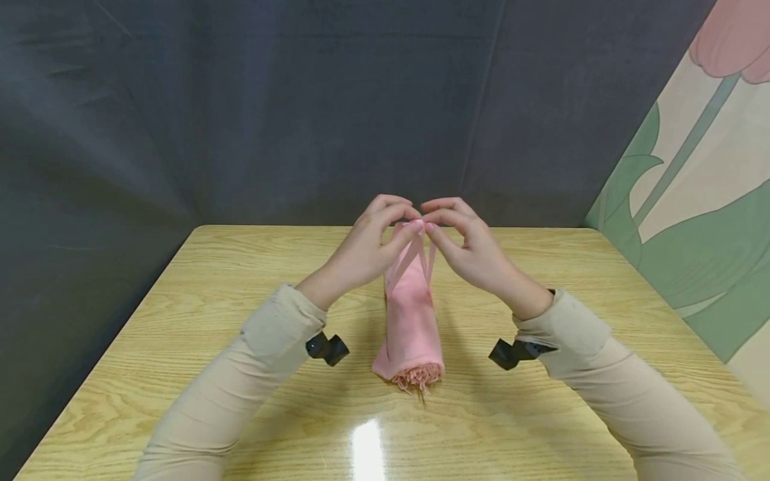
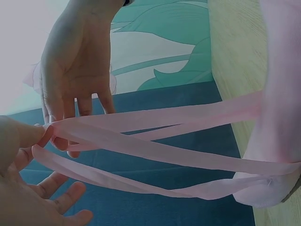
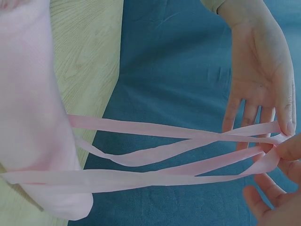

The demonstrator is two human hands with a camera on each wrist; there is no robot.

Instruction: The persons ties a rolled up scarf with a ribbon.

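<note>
A rolled pink scarf with fringe at its near end lies lengthwise on the wooden table. Pink ribbon straps rise from the roll and meet at the fingertips of both hands. My left hand pinches the strap ends between thumb and fingers. Opposite it, my right hand pinches the straps too, its fingertips right at the left ones. In the right wrist view the ribbons cross and twist between the roll and the fingers. Both hands are raised over the roll's far end.
The wooden table reaches back to a dark curtain. On the right stands a wall panel painted with a pink tulip and green leaves. Black wrist cameras hang below both sleeve cuffs.
</note>
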